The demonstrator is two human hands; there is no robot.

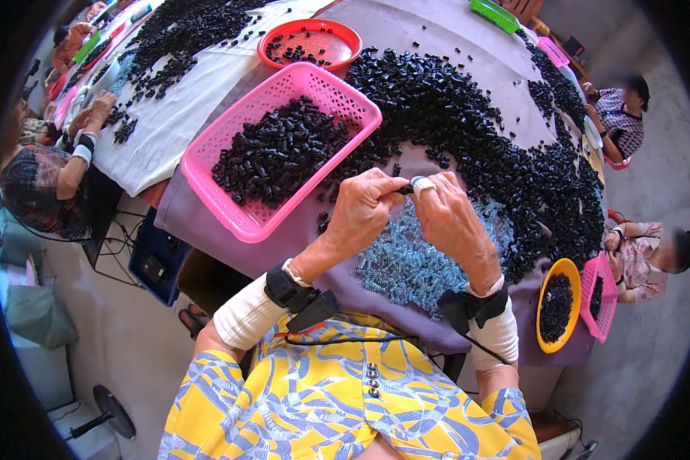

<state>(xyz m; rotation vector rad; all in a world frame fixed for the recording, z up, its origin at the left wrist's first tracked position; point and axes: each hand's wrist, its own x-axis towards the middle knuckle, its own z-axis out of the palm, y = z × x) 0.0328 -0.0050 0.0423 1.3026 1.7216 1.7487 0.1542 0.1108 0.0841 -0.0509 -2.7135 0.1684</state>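
Over the near edge of the table, my two hands meet fingertip to fingertip. My left hand point(368, 207) is closed in a pinch on a small black plastic piece point(405, 188). The fingers of my right hand point(454, 226) are closed against the same piece from the other side, one finger wrapped in a white band. Whether a second part sits between the fingertips is hidden. Just below the hands lies a heap of small pale-blue, shiny, spring-like coils point(406, 264). Black plastic pieces point(437, 100) spread in a large heap beyond and to the right.
A pink basket point(245, 222) of black pieces stands left of my hands. Behind it is a red tray point(350, 55). A yellow bowl point(546, 337) and another pink basket point(606, 318) are at the right edge. Other people point(38, 188) sit around the table.
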